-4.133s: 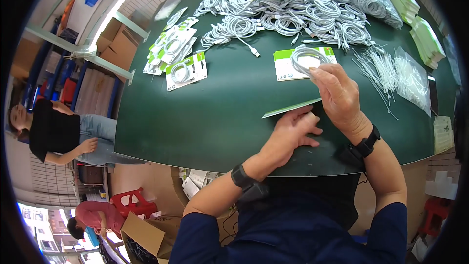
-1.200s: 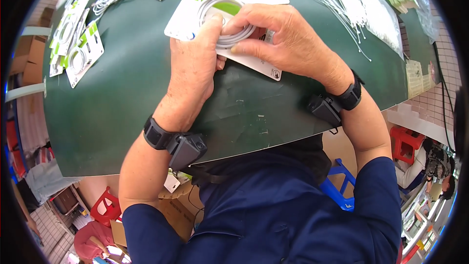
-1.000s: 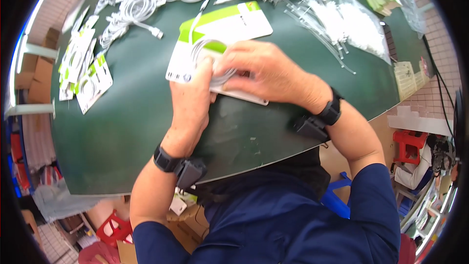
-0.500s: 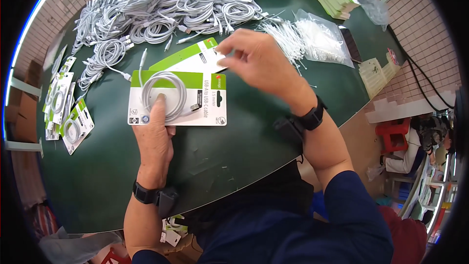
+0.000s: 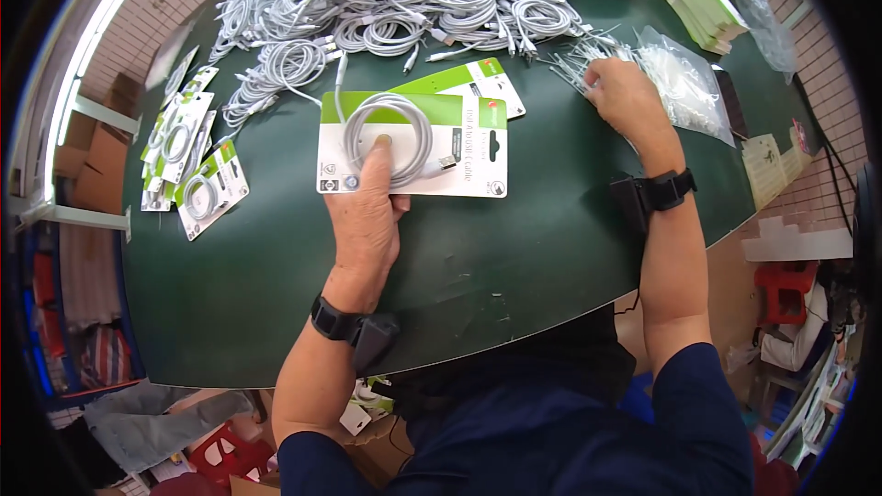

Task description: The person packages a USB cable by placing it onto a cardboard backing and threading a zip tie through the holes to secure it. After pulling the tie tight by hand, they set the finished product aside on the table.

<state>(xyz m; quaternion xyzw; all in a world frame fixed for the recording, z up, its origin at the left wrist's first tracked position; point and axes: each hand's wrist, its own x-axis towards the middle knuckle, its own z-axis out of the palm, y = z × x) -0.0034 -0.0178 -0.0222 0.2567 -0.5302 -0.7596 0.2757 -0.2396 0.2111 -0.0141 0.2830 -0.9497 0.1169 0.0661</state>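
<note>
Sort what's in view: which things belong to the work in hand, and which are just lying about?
In use:
- card and coiled cable, held by the left hand
- white zip ties, at the right hand
- cable pile and carded cables, likely

Apparently just lying about:
- crumpled clear bag
- red stool, right

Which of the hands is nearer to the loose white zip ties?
Right. The right hand is at the zip ties; the left hand is well to their left, holding a carded cable.
</note>
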